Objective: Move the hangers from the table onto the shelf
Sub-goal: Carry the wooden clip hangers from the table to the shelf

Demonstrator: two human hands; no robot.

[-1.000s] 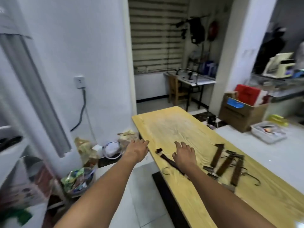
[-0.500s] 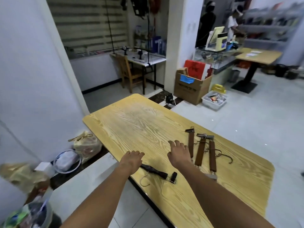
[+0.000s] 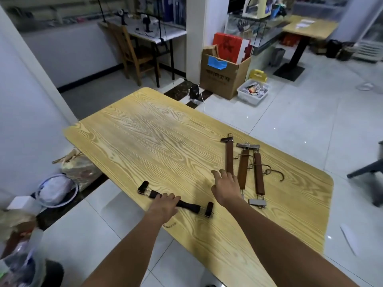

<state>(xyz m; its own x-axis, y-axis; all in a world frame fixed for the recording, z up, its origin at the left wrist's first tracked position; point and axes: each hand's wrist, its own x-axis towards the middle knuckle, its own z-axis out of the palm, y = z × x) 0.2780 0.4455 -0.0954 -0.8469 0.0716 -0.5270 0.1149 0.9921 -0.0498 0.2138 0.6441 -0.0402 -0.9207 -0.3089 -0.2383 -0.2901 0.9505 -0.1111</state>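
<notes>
A dark clip hanger [image 3: 189,205] lies near the front left edge of the yellow wooden table [image 3: 145,131]. My left hand [image 3: 163,206] lies over its bar with the fingers curled round it. Three brown clip hangers lie side by side to the right: the left one [image 3: 229,154], the middle one [image 3: 243,170] and the right one [image 3: 259,172], with their metal hooks tangled. My right hand [image 3: 224,183] is spread flat at the near end of the left brown hanger. No shelf is in view.
On the floor left of the table are a bag [image 3: 80,168] and a white basin [image 3: 56,189]. Beyond the table stand a cardboard box [image 3: 221,77], a plastic bin [image 3: 252,92] and a wooden chair [image 3: 134,50]. A dark chair leg [image 3: 364,170] juts in at the right.
The view has swung right and down onto the table. My left hand has moved from the table edge onto the dark hanger. My right hand has shifted right, to the brown hangers.
</notes>
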